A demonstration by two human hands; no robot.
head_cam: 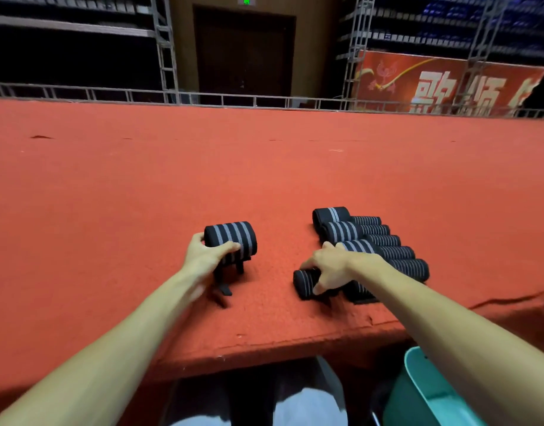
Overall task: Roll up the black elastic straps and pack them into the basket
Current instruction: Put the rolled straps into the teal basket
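My left hand [206,253] grips a rolled black strap with grey stripes [233,237], lifted slightly off the red carpeted platform; its loose black tail [225,289] dangles below. My right hand [332,268] holds another rolled strap [304,283] lying on the carpet, thumb and fingers curled around it. Just beyond that hand sits a pile of several rolled striped straps [366,235]. The teal basket [424,392] stands below the platform edge at the lower right, partly hidden by my right forearm.
The red carpeted platform [264,167] stretches far ahead to a metal railing [221,98]. Its front edge [264,352] runs just above my knees. A red banner [449,84] and metal trusses stand behind.
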